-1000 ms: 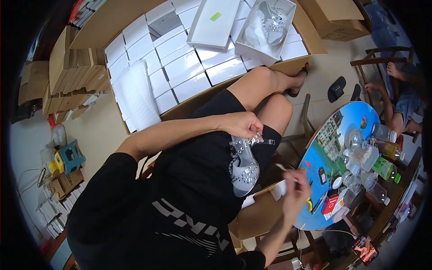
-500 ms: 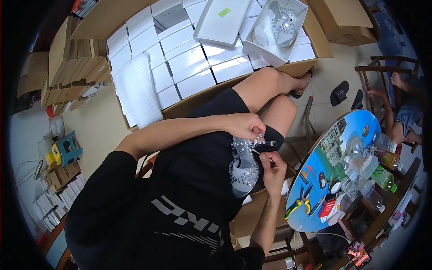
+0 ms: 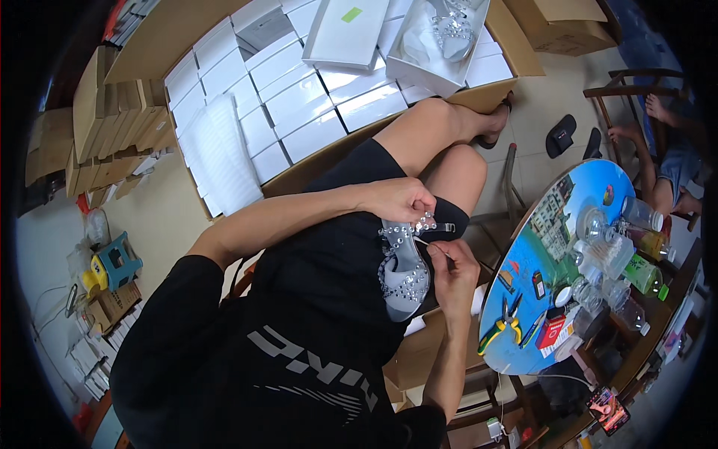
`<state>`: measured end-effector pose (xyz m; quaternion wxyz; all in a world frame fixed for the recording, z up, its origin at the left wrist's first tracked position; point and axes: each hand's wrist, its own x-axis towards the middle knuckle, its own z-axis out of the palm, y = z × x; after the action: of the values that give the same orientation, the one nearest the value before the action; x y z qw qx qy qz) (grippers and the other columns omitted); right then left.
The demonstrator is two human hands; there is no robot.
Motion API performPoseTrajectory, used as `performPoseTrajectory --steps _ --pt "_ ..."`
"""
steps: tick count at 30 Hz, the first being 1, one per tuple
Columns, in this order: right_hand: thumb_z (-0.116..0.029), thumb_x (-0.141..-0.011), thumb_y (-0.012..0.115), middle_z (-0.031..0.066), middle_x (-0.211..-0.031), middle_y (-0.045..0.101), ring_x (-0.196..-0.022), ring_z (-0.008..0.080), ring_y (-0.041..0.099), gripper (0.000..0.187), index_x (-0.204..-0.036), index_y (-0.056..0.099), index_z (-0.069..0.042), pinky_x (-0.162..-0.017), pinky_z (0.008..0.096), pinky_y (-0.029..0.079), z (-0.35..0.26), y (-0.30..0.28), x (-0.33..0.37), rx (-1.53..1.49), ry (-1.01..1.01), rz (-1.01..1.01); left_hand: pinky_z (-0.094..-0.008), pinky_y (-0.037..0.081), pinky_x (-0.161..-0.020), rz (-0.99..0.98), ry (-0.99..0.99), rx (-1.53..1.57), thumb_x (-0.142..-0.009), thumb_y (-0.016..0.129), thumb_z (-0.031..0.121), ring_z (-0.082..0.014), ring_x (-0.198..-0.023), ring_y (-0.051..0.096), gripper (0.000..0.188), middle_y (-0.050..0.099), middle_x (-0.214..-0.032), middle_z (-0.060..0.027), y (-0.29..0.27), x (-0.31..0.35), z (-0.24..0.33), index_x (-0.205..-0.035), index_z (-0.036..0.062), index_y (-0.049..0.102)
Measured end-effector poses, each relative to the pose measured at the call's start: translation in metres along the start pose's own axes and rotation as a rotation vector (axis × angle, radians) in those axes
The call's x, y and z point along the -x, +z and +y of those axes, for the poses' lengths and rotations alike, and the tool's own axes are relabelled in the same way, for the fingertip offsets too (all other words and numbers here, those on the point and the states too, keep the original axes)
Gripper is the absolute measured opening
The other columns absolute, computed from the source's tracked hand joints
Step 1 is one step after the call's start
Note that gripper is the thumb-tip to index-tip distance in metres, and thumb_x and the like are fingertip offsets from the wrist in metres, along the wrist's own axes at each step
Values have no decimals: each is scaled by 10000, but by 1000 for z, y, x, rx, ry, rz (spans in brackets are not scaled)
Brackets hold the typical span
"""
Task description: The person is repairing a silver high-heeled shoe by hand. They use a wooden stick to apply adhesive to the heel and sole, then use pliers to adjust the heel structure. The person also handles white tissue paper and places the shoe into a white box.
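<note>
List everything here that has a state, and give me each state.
Studded sandal: held by its strap
Left hand: pinching that strap
Right hand: pinching a thin white stick
White shoebox: open, lid off
Large carton: open, packed with white boxes
Pliers: jaws apart
Phone: screen lit

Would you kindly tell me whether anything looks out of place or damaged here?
I see no spill or clear damage. A white box lid lies skewed across the white shoeboxes, out of line with their rows, and the pliers lie with jaws spread near the edge of the blue-topped table.
</note>
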<state>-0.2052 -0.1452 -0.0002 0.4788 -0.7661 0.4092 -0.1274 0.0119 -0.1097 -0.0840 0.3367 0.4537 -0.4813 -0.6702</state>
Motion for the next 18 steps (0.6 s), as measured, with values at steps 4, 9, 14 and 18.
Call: performPoseTrajectory --steps 4,9,14,18 --pt "-15 -876 699 129 -795 627 -656 216 598 62 -923 710 24 -607 316 468 1 -14 10 83 -8 14 -250 339 -502 -28 -10 21 -961 680 192 -15 -571 415 212 540 -596 44 -2 2 3 -846 17 646" --pt "-36 -908 689 76 -803 619 -717 150 572 68 -902 669 30 -649 273 447 -13 -32 26 30 -26 336 -284 399 -513 168 262 -104 -920 713 158 -85 -562 537 142 587 -629 -4 -3 20 29 -897 22 682" --pt "-149 -991 633 35 -769 575 -683 85 502 168 -920 608 1 -782 318 517 -21 -37 43 -343 204 508 -332 585 -731 135 832 -562 -818 800 181 -322 -1130 633 261 611 -1249 -191 0 39 60 -986 26 675" --pt "-176 -1011 600 15 -719 522 -638 69 462 186 -925 579 -12 -939 401 529 -16 -10 52 -528 267 478 -385 591 -884 6 688 -549 -750 833 272 -420 -1385 408 515 355 -1526 -231 6 61 42 -1150 34 613"
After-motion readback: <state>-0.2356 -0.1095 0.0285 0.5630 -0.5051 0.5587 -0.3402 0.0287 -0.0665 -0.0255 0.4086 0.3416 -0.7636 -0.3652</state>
